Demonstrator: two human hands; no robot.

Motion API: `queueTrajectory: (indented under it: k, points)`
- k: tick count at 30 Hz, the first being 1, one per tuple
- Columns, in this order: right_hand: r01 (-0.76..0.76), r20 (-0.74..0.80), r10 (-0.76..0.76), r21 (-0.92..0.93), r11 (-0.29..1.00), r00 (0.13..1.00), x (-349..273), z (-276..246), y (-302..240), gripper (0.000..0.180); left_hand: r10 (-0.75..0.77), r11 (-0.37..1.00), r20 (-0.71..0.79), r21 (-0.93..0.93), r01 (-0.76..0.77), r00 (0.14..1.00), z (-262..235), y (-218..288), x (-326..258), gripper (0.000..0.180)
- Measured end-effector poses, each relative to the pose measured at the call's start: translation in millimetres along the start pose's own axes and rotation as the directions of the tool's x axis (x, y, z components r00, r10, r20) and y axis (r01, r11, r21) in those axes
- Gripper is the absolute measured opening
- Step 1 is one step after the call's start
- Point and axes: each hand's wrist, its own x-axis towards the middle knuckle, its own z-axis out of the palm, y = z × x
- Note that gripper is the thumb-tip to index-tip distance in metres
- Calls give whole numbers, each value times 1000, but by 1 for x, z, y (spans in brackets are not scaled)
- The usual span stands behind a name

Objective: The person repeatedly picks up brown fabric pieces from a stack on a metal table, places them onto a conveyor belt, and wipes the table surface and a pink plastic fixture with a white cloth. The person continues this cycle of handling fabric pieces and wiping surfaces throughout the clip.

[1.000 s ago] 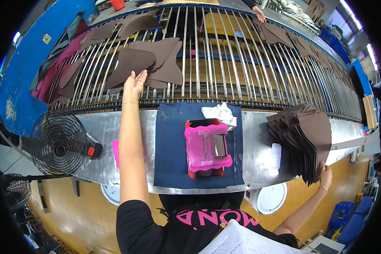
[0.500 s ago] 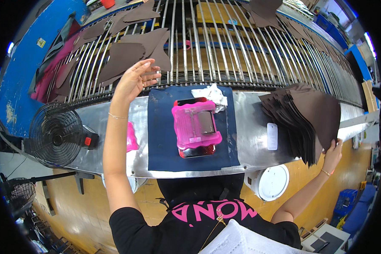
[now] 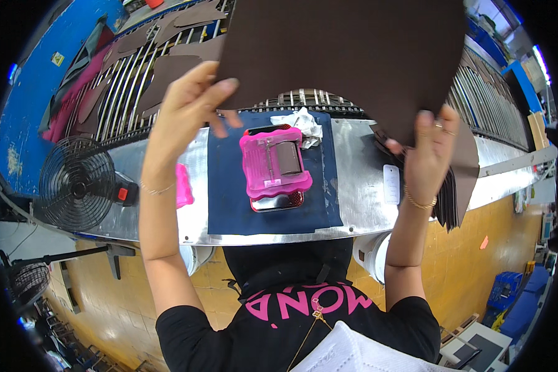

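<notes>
A large dark brown leather-like cut piece (image 3: 341,49) is held up over the far side of the table. My left hand (image 3: 192,108) has its left corner between thumb and index finger, with the other fingers loose below. At the piece's lower right, my right hand (image 3: 429,142) pinches the edge; some of its fingers are hidden. Behind my right wrist lies a fanned stack of similar brown pieces (image 3: 466,167), partly covered. Between my arms, a pink plastic tray (image 3: 260,167) with a brown roll in it rests on a dark blue mat (image 3: 229,211).
Beyond the table runs a rack of metal rods (image 3: 124,93) with brown pieces on it. A round wire fan guard (image 3: 77,186) stands at the left. Crumpled white paper (image 3: 304,127) and a white remote-like object (image 3: 391,184) lie on the metal table (image 3: 359,161).
My right hand has come left from the stack, bringing a brown piece up across the far rods. My left hand has met its left corner. The view has shifted slightly.
</notes>
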Motion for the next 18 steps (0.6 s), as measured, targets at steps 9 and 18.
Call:
queueTrajectory:
  k: [9, 18]
  points:
    - [100, 524, 6, -175, 979, 852, -18, 67, 71, 19, 192, 923, -343, 382, -50, 919, -105, 4, -80, 19]
    - [474, 631, -189, -320, 820, 753, -21, 57, 83, 15, 25, 950, -403, 294, 104, 915, -105, -30, -111, 17]
